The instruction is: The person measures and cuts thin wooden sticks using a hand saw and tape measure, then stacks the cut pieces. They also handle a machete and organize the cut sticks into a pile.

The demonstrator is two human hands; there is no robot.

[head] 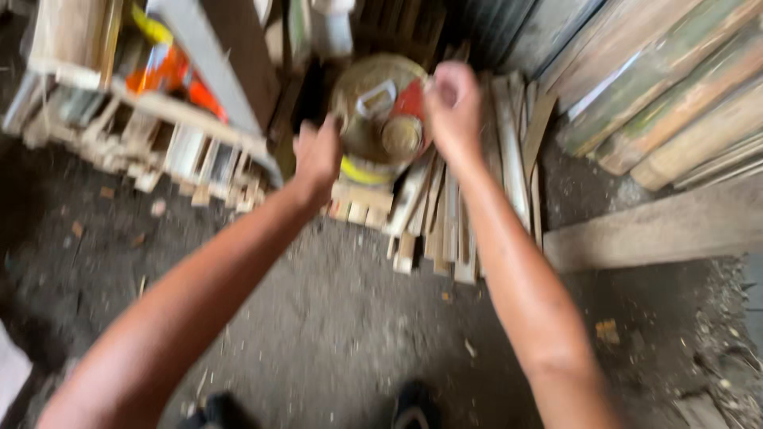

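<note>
Both hands clasp a round can: the left hand (316, 155) on its left side, the right hand (453, 107) closed on its right rim, though blur hides the fingers. The can (380, 119) stands on a pile of wood strips (445, 214), with planks (668, 103) leaning to its right. This looks like taking hold; lifting it would call for a firm, even two-handed grip.

The round can (380, 119) looks like dull metal, with a stained matt top and a pale plastic handle (376, 98). The strips (445, 214) beneath it are rough bare wood. The floor (334, 318) is dark, gritty earth or concrete.
</note>
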